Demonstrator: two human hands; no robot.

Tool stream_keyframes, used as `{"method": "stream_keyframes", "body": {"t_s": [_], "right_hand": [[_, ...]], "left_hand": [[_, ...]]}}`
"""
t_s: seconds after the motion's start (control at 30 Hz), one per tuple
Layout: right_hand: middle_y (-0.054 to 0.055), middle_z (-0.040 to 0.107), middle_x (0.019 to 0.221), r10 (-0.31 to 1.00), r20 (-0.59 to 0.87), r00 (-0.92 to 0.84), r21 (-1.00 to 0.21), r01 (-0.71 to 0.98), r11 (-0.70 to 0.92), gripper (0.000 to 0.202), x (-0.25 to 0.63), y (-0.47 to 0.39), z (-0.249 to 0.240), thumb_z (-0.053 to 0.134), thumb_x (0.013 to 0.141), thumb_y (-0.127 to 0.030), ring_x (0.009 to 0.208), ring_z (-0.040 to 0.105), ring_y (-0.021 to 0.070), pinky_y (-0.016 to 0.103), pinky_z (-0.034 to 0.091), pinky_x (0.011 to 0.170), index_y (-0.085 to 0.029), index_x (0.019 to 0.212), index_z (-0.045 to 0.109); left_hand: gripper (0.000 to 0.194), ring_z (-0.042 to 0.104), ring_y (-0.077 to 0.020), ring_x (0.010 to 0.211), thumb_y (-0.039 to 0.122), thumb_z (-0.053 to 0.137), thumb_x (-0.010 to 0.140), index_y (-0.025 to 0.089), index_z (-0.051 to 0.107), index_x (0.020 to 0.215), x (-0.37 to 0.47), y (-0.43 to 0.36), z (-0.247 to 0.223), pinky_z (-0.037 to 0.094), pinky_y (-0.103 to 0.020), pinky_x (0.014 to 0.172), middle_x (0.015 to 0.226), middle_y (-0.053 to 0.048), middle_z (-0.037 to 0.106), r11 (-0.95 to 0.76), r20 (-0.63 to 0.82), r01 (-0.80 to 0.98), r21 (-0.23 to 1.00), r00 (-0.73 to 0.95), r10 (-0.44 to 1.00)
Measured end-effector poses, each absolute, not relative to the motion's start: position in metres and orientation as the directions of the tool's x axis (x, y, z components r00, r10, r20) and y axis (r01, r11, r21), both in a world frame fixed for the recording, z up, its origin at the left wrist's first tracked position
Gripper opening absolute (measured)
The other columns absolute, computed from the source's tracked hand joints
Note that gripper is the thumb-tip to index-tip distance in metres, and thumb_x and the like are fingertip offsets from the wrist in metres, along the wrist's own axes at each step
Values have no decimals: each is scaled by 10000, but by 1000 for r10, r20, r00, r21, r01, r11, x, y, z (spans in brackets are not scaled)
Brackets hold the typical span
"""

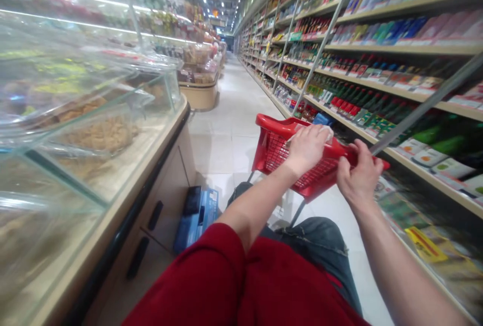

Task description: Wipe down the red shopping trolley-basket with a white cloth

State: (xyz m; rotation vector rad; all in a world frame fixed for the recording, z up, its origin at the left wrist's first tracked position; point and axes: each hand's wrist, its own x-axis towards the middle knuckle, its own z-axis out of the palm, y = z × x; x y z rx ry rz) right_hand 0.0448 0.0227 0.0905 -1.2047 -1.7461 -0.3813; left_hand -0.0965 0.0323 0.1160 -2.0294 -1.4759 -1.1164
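Red cart [277,152], left hand [308,146] holding cloth [327,136], fingers together, right hand [359,176] at rim [382,165], fingers parted, yellow label [426,244] blurred

1. Tiled aisle [231,147]: free lane running ahead, between counter and shelving.
2. Glass-topped display counter [171,177]: left bound; blue carton [207,210] at its foot.
3. Beige display stand [199,95]: farther along, left edge.
4. Shelving [407,50]: right bound; slanting metal post [424,102] close beyond the right hand [360,175].
5. Red shopping cart [260,152]: blocks the lane's near stretch; short bare handle gap between left hand [307,147] and right.
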Motion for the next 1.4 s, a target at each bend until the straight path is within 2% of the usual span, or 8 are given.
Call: {"method": "stream_keyframes", "body": {"t_s": [0.17,0.33,0.43,0.6,0.73,0.8,1.2,1.4], "right_hand": [[130,613,1130,548,834,-67,-245,845,476,504,41,22,91,420,781,-284,1005,575,285,527,306,947,-161,1269,423],[148,624,1105,553,832,-49,-259,847,465,511,36,25,97,448,768,-270,1010,580,291,498,352,929,-142,1263,435],[141,625,1088,555,830,-55,-268,833,484,517,41,28,97,449,774,-255,1011,585,277,480,385,908,-142,1277,411],[129,632,1087,549,834,-63,-265,826,498,519,50,26,94,464,768,-256,999,580,264,436,385,928,-164,1277,423],[115,631,1092,551,832,-67,-286,799,529,498,46,21,94,432,774,-280,1014,559,259,463,353,950,-175,1261,438],[110,633,1088,549,834,-56,-293,798,527,497,43,20,94,424,767,-283,1015,559,256,488,332,961,-164,1249,447],[103,662,1023,567,823,31,-319,851,417,430,63,29,102,397,811,-304,954,587,234,518,316,958,-165,1206,496],[89,645,1063,579,815,-34,-236,892,385,343,72,32,100,366,837,-302,995,559,234,474,314,937,-188,1084,575]], "left_hand": [[300,544,-188,1003,213,349,905,160,544,1127,-125,39,121,402,-318,876,1133,-100,592,-200,757,948,249,-61,650],[292,519,-180,1065,212,340,911,173,568,1090,-88,26,112,382,-301,916,1148,-61,589,-358,799,932,59,171,576],[311,498,-179,1108,214,323,916,178,579,1090,-71,23,107,358,-295,954,1177,-40,581,-430,820,903,18,233,522],[282,540,-155,1037,216,357,910,192,561,1103,-109,38,114,387,-295,925,1142,-48,600,-398,803,906,145,127,582],[255,571,-163,951,204,407,883,179,565,1081,-150,52,123,420,-292,859,1073,-62,622,-251,718,916,312,-55,694],[242,576,-167,924,202,416,876,187,573,1060,-155,52,124,423,-291,840,1016,-54,634,-237,696,912,333,-68,715],[236,551,-167,946,199,407,876,219,541,1070,-115,24,123,410,-324,892,1006,-28,619,-442,740,887,133,208,640],[276,542,-181,1028,125,429,845,188,551,1084,-155,40,121,398,-345,932,1122,-61,607,-263,738,913,311,-58,672]]}}
